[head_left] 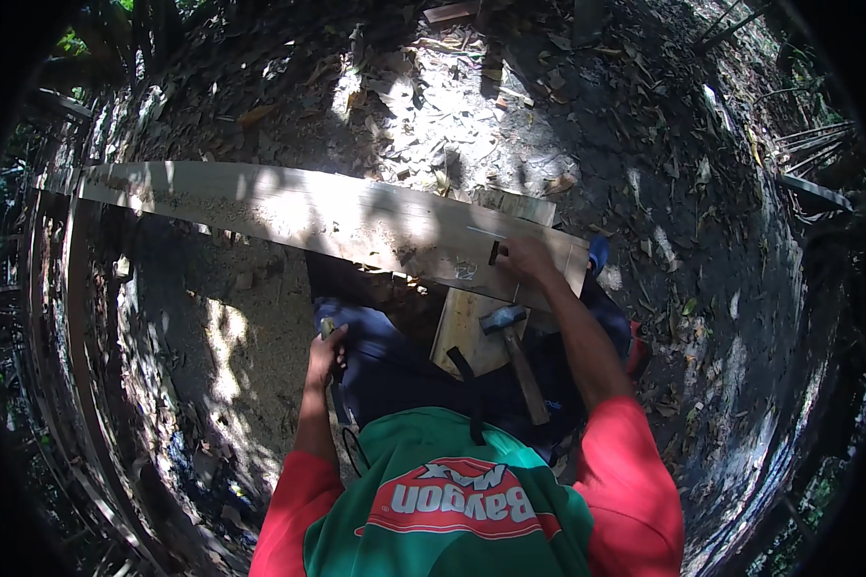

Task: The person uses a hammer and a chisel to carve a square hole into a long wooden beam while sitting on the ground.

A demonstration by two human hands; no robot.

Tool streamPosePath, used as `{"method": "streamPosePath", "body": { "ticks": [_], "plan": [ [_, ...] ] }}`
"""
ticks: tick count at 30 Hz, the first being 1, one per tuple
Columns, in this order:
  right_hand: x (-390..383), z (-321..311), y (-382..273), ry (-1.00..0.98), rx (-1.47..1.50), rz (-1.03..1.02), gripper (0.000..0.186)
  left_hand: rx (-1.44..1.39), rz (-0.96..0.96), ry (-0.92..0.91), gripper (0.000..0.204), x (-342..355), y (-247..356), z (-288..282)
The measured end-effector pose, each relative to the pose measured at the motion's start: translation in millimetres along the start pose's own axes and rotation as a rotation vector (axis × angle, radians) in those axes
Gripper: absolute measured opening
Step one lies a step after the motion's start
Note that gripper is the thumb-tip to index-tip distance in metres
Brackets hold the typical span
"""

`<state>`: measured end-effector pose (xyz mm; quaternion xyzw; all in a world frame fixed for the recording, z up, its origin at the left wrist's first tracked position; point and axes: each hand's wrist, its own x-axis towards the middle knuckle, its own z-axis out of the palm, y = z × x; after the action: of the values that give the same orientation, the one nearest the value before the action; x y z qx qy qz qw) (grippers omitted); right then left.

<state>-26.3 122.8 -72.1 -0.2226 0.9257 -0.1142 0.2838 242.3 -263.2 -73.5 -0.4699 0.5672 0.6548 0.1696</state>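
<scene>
A long pale wooden board (356, 216) runs from the far left to just in front of me on the right. My right hand (524, 260) is on its right end, fingers curled and pressed together beside a small dark rectangular mark or slot (494, 253); what they pinch, if anything, is hidden. Pencil-like lines cross the board there. My left hand (330, 351) is closed beside my left knee, around a small object with a yellowish end (327, 327); most of it is covered. A hammer (524, 370) with a wooden handle lies between my legs, its head on a wooden block (462, 322).
Under the board's right end, another piece of wood (515, 205) juts out on the far side. Long timbers (77, 317) stretch along the left. Dry leaves and wood shavings cover the sunlit ground (433, 106). A dark strap (467, 385) hangs by my lap.
</scene>
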Motion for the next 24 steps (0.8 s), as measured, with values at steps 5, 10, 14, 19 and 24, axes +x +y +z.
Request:
{"method": "streamPosePath", "body": {
  "ticks": [5,10,14,19,24],
  "plan": [
    [-17.2,-9.2,13.5,0.147,0.072,-0.079,0.021,-0.008,-0.031,0.004,0.035,8.4,-3.3,-3.4],
    [-5.4,-6.7,-8.4,0.015,-0.028,-0.038,0.021,0.05,-0.046,0.01,0.033,10.6,-2.5,-1.0],
    [4.4,5.8,-10.6,-0.016,-0.079,-0.021,0.021,0.057,-0.04,0.014,0.034,5.9,-2.5,0.8],
    [4.0,19.0,-3.8,0.051,0.036,0.015,0.022,0.043,-0.032,-0.017,0.034,10.6,-3.0,0.6],
    [9.0,14.4,-9.5,0.021,0.009,0.048,0.023,0.079,-0.01,0.001,0.034,10.2,-0.3,2.2]
  ]
}}
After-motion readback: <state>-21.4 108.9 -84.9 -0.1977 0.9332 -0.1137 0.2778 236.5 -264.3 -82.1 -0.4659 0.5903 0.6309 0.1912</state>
